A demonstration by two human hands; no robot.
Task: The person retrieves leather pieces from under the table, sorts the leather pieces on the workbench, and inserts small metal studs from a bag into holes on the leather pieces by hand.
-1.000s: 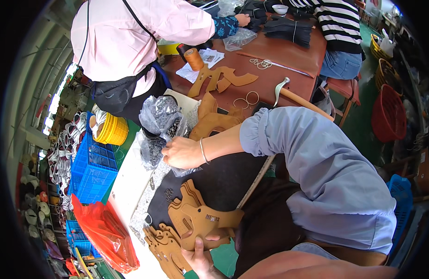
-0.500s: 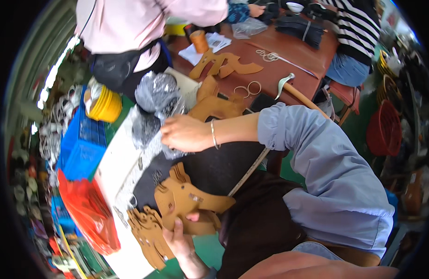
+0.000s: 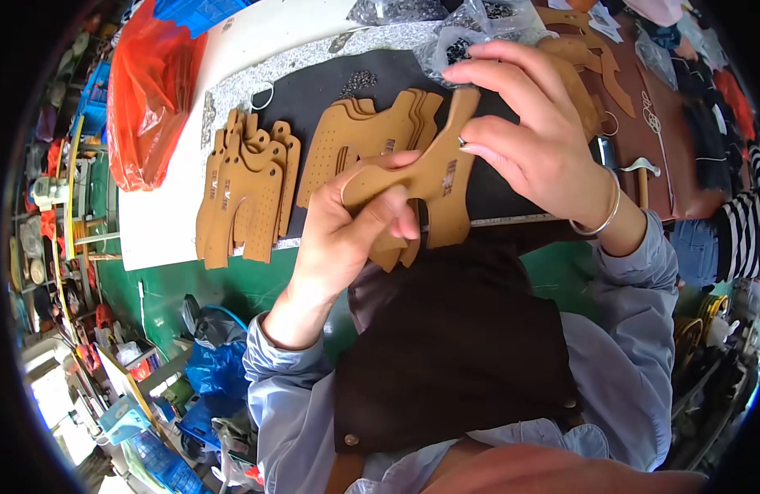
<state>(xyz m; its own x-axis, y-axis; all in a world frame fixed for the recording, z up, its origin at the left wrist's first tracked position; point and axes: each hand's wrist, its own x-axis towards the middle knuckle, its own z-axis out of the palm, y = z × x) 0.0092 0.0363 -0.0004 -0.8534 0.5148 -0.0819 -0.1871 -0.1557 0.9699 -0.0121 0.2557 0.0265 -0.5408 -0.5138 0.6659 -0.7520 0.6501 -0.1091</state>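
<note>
My left hand (image 3: 355,222) grips a tan leather piece (image 3: 447,177) with a forked outline and dark stamped marks, raised above the near edge of the worktable. My right hand (image 3: 544,136) is beside the piece's upper right, its thumb and a finger pinched on a small dark metal stud (image 3: 462,142); its other fingers are spread. Behind the held piece, a stack of similar leather pieces (image 3: 326,152) lies on a black mat (image 3: 302,86). Another stack, with dark studs set in it (image 3: 260,185), lies farther left. Small dark studs (image 3: 359,84) are heaped on the mat.
Clear plastic bags of small dark parts (image 3: 458,51) stand at the back. A metal ring (image 3: 263,96) lies near the mat's left corner. A red plastic bag (image 3: 153,99) hangs at the table's left. A hammer (image 3: 641,168) and more leather parts (image 3: 573,62) lie to the right.
The view has turned. My right hand has left the plastic bags and come to the leather piece, with a small stud in its fingertips. My left hand still holds leather, now raised.
</note>
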